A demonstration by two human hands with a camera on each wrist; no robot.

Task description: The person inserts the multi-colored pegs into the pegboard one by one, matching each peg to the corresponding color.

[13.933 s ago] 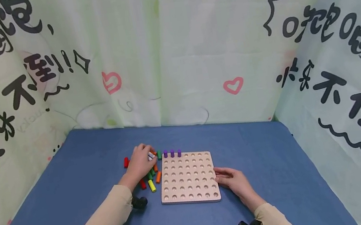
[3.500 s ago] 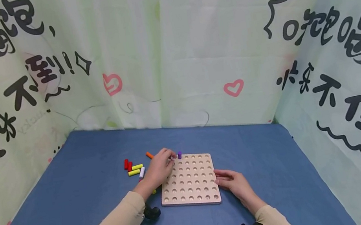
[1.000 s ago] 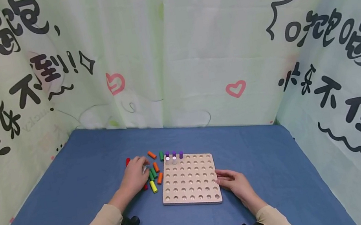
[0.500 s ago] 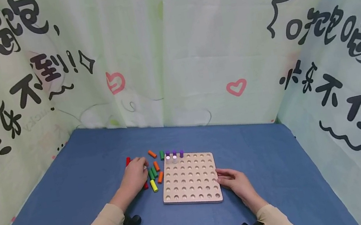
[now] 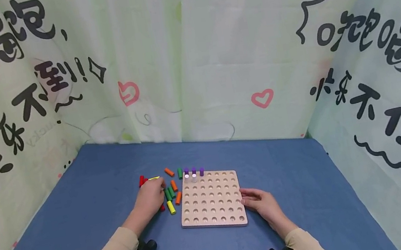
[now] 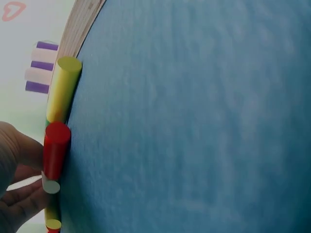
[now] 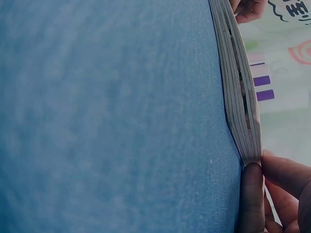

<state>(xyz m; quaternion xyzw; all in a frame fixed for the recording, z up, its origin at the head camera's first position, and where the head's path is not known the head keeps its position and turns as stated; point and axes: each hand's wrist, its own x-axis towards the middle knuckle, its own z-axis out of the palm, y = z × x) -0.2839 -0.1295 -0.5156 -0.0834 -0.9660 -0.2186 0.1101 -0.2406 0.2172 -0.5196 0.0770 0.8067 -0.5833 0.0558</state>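
A wooden pegboard (image 5: 211,200) with rows of round holes lies on the blue cloth. In its far left corner stand three purple pegs (image 5: 194,170), with two white pegs (image 5: 194,178) in front of them. My left hand (image 5: 149,196) is down among loose pegs left of the board. In the left wrist view its thumb and fingers pinch a white peg (image 6: 51,185), partly hidden behind a red peg (image 6: 57,148). My right hand (image 5: 261,201) holds the board's right edge, thumb on top and a finger against the side in the right wrist view.
Loose pegs lie left of the board: green pegs (image 5: 170,193), orange pegs (image 5: 173,185), a yellow peg (image 5: 171,207) and red pegs (image 5: 141,180). A printed curtain (image 5: 208,53) hangs behind the table (image 5: 290,163).
Two white pegs now stand in the board, unlike 13.9 seconds ago. Since 3.5 seconds ago my left hand has gone from the board leftward to the loose pegs. The right hand stays.
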